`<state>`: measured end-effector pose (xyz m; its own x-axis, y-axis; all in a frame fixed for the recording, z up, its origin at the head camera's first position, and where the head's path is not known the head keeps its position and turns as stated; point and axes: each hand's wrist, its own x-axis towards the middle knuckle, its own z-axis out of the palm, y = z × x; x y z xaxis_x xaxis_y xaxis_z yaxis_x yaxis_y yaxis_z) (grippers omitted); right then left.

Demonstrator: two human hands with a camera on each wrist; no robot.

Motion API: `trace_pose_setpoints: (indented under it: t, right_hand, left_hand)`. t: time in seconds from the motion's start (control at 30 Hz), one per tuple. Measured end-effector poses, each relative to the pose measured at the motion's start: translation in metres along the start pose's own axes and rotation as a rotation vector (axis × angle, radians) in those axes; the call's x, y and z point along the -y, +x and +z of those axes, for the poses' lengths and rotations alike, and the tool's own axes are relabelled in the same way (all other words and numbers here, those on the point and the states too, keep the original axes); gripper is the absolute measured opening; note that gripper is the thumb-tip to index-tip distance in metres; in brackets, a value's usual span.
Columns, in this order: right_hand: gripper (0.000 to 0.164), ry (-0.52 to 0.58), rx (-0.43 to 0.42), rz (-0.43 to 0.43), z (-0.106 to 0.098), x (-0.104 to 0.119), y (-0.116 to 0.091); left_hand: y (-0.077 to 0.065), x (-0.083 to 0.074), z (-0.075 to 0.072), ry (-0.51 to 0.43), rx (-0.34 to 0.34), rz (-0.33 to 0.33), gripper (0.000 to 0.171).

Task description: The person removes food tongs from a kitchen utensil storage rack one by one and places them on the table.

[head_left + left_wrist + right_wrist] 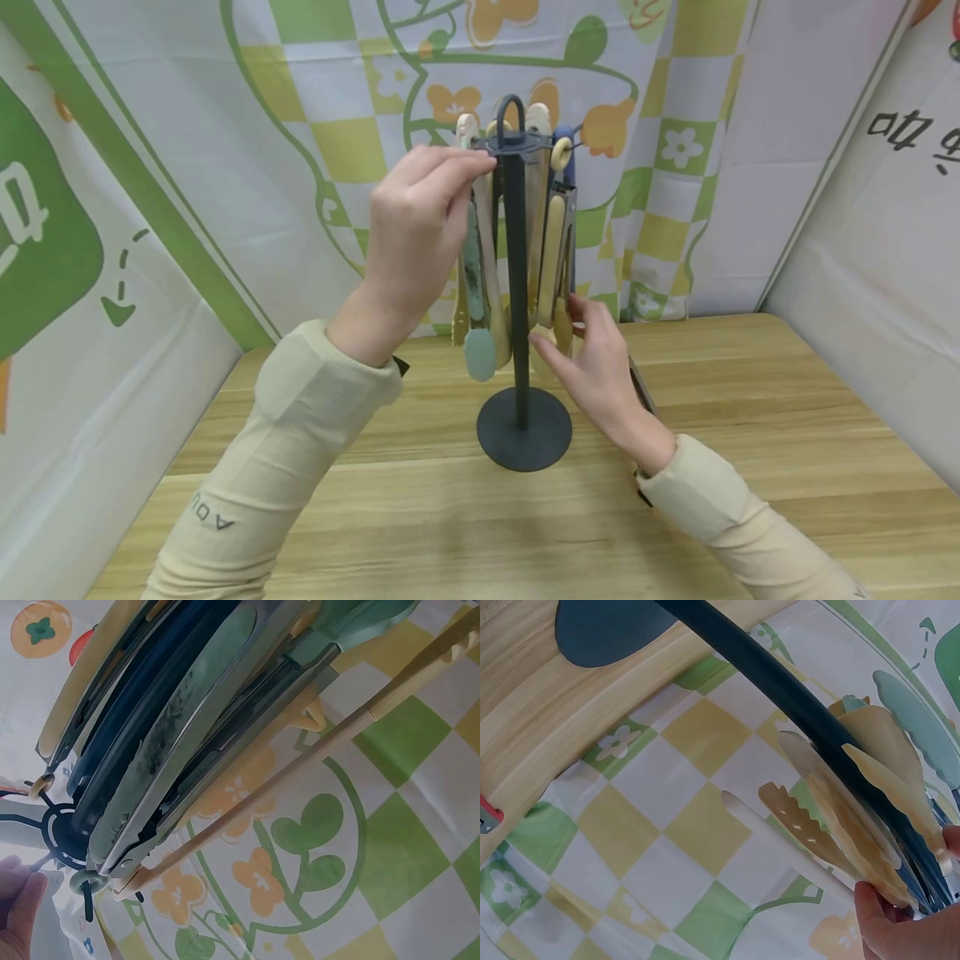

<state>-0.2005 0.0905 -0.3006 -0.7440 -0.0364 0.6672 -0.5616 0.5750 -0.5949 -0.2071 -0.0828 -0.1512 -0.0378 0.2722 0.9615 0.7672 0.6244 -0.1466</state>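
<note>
Left hand (420,225): pinching a hook arm at the top of the dark rack (517,275).
Right hand (592,367): fingers lying straight, touching the cream tongs (553,258) hanging low.

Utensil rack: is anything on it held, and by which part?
The left hand pinches the rack's top ring; the right hand touches the cream tongs at their lower tips.

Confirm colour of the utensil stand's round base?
Dark blue-grey base; head view shows it best.
</note>
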Motion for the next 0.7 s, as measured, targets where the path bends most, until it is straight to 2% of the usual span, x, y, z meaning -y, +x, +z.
trace_pose_setpoints:
  t: [0.3, 0.7]
  right_hand:
    - [0.052, -0.009, -0.029, -0.010, 0.0001, -0.0010, 0.0000]
    - [0.048, -0.009, -0.091, -0.076, -0.0002, -0.0030, -0.0005]
  left_hand:
    - [-0.0005, 0.0003, 0.0000, 0.000, 0.000, 0.001, 0.018]
    - [-0.0014, 0.0005, -0.0001, 0.003, -0.001, 0.007, 0.017]
